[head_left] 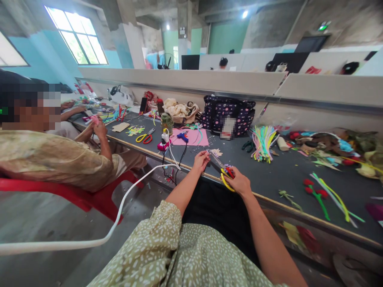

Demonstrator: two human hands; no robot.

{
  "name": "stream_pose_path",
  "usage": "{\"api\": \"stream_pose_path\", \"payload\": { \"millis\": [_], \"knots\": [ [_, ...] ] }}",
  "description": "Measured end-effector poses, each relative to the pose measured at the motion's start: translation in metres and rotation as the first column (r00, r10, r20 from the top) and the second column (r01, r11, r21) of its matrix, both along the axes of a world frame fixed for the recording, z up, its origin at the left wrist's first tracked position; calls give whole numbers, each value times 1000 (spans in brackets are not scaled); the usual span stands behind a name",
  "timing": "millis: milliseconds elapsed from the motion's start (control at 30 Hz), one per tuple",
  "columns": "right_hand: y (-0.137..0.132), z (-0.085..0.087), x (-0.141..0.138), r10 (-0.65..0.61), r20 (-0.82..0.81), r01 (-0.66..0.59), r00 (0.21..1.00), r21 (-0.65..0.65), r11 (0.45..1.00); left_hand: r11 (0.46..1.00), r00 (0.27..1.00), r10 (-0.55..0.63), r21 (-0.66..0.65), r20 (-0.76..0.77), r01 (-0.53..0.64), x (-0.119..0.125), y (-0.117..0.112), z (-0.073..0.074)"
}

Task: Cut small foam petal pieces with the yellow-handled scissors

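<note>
My right hand [240,181] is closed round the red and yellow handles of a pair of scissors [219,162]. The blades point up and left toward my left hand [202,161], whose fingers are pinched together near the tips. What the left fingers hold, if anything, is too small to make out. Just past the blades, a small heap of pale cut pieces [216,152] lies on the dark tabletop [230,149]. A few purple bits sit beside the scissors.
A blue glue gun [182,138] rests on a pink sheet [199,137]. A white cable [131,187] crosses at left. Coloured pipe cleaners [263,142] stand bundled at right, near a red-and-green pipe-cleaner flower [317,195]. A patterned bag [212,115] stands behind. A co-worker [60,159] sits at left.
</note>
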State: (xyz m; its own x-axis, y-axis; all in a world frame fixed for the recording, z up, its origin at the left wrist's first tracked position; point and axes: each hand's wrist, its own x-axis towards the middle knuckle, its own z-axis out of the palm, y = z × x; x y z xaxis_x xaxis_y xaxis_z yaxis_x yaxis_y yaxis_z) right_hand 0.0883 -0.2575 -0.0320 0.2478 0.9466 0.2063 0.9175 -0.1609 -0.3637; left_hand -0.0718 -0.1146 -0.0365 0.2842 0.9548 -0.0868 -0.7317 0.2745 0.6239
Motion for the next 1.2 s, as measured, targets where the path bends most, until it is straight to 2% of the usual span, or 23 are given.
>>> {"api": "stream_pose_path", "payload": {
  "millis": [300,633,1200],
  "knots": [
    [0,-3,3,42,-41,-42,998,9,999,1000,1000,7,-22,17,-7,-1,1,0],
    [0,-5,4,49,-57,-47,997,33,998,999,998,-40,-12,-41,40,-1,-3,4],
    [2,-10,3,20,-8,-20,1000,23,1000,998,996,-63,14,-63,64,1,-1,0]
  ]
}}
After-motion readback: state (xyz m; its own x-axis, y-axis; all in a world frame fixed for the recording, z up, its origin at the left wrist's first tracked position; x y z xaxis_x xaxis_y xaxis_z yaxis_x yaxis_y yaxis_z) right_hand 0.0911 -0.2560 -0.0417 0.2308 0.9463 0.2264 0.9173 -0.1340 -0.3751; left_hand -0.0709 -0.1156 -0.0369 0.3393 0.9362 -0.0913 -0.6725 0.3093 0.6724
